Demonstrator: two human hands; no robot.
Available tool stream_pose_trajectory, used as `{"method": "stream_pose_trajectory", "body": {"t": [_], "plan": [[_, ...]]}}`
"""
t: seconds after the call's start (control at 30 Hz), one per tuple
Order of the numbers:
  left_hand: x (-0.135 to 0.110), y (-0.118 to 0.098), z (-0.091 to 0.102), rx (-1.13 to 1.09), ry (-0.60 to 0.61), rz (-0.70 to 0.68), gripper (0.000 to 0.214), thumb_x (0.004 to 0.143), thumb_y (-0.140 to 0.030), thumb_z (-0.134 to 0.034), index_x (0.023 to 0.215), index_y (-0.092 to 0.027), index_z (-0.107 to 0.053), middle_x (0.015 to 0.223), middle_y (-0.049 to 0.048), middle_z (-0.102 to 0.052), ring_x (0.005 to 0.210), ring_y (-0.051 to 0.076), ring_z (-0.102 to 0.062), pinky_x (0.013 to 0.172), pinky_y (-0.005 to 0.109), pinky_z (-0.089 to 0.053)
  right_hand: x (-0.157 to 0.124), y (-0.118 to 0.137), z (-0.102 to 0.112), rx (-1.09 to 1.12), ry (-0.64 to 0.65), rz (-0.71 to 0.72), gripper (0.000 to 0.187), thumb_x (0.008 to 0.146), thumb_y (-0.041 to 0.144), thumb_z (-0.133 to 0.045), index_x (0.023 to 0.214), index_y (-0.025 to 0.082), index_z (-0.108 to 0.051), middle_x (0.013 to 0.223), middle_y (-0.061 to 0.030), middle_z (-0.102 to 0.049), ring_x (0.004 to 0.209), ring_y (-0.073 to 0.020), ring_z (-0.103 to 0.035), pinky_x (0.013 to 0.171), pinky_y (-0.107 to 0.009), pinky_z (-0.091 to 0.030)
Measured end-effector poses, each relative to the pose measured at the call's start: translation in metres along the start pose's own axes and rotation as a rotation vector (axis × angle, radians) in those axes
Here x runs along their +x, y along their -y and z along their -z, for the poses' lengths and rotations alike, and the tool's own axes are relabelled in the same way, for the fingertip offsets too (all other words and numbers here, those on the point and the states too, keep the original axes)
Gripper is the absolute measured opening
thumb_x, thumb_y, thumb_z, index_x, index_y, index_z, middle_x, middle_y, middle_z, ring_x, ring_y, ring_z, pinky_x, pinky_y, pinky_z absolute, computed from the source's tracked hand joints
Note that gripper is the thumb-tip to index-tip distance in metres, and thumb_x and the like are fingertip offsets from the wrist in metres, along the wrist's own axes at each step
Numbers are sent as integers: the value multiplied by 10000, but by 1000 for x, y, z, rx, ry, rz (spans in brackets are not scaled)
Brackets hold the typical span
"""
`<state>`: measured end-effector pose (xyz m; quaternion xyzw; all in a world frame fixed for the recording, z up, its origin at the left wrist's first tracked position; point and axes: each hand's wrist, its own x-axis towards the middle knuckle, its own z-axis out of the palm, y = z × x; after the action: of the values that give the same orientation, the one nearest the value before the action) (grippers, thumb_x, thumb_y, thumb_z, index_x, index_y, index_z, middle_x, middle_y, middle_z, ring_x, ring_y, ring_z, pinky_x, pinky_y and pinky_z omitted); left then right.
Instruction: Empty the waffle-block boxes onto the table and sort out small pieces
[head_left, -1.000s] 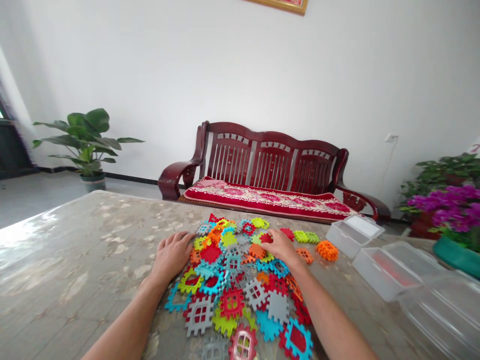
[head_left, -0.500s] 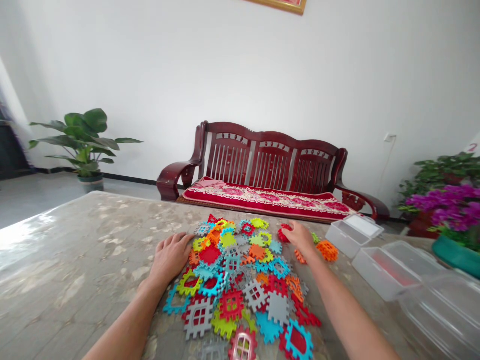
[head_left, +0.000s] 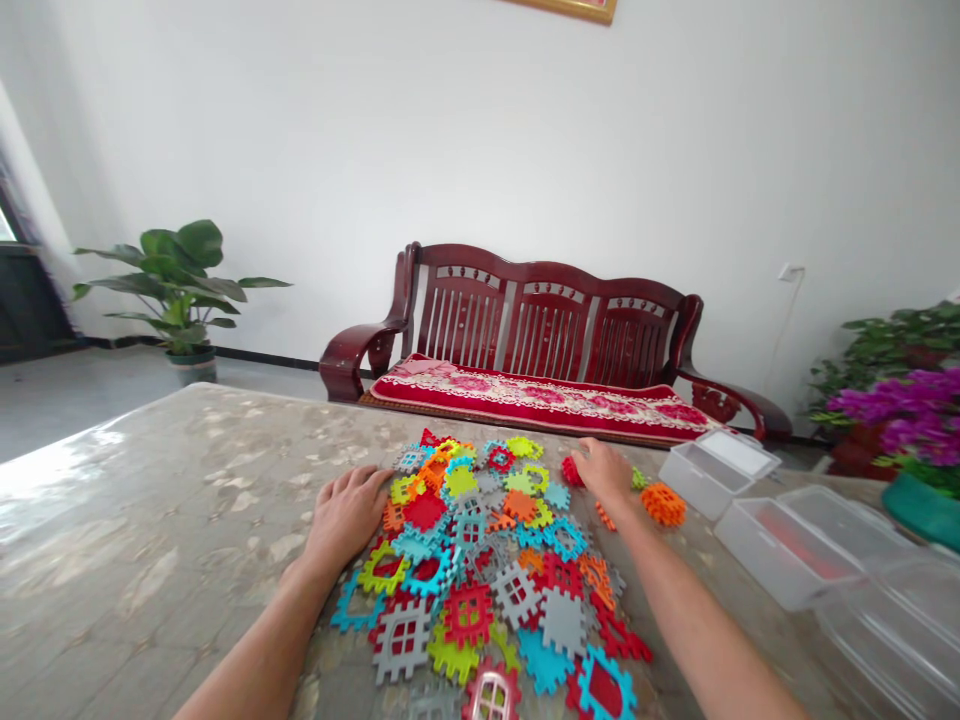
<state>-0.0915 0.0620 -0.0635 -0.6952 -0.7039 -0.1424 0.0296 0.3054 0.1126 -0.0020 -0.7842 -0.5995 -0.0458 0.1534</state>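
A spread pile of flat plastic building pieces (head_left: 470,530) with notched edges lies on the table between my arms, in red, blue, grey, lime and orange. Some are window frames, others plain squares. My left hand (head_left: 351,508) lies palm down along the pile's left edge, fingers extended and holding nothing. Beyond the pile's far right corner, my right hand (head_left: 604,470) has its fingers around red notched pieces (head_left: 571,471), which it partly hides. Orange notched pieces (head_left: 664,505) sit in a stack to the right of that hand. A bit of lime piece (head_left: 638,479) shows behind it.
Lidded clear plastic boxes (head_left: 780,560) stand along the table's right side, one with something red in it. A purple-flowered plant (head_left: 900,415) is at far right. Behind the patterned table (head_left: 150,560) is a wooden bench (head_left: 525,330); a leafy plant (head_left: 184,280) stands left.
The view has shifted slightly, so the scene sits a little farther right. My right hand has turned slightly and covers more of the red pieces. My left hand stays in place.
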Motion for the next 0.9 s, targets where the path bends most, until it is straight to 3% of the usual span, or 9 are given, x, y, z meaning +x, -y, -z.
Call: {"method": "stream_pose_trajectory", "body": {"t": [0.23, 0.47, 0.67, 0.9], "plan": [[0, 0, 0, -33, -7, 7, 427, 960, -293, -387, 1320, -322, -615, 1401, 51, -587, 1298, 256, -508, 1083, 445, -340, -6, 57, -27, 154, 96, 271, 352, 866, 303, -569, 1193, 256, -689, 1185, -47, -730, 1110, -222, -650, 907, -298, -476], [-1, -1, 2, -20, 9, 6, 433, 958, -286, -375, 1318, -324, -611, 1403, 46, -582, 1309, 243, -504, 1081, 438, -347, -18, 102, -33, 50, 132, 300, 334, 796, 378, -677, 1098, 240, -711, 1120, -104, -735, 1117, -289, -616, 933, -375, -454], [0, 1, 0, -18, 4, -2, 434, 960, -292, -371, 1320, -316, -613, 1397, 55, -583, 1306, 251, -507, 1079, 450, -349, -19, 103, -28, 83, 72, 316, 263, 860, 246, -588, 1071, 282, -741, 1073, -66, -754, 1121, -259, -610, 952, -372, -448], [0, 0, 0, -21, 1, 3, 429, 963, -298, -372, 1317, -324, -613, 1396, 53, -586, 1302, 249, -510, 1079, 442, -344, -17, 61, -19, 504, 26, 304, 293, 864, 199, -543, 1059, 256, -754, 1088, -12, -766, 1006, -188, -698, 909, -292, -515]]}}
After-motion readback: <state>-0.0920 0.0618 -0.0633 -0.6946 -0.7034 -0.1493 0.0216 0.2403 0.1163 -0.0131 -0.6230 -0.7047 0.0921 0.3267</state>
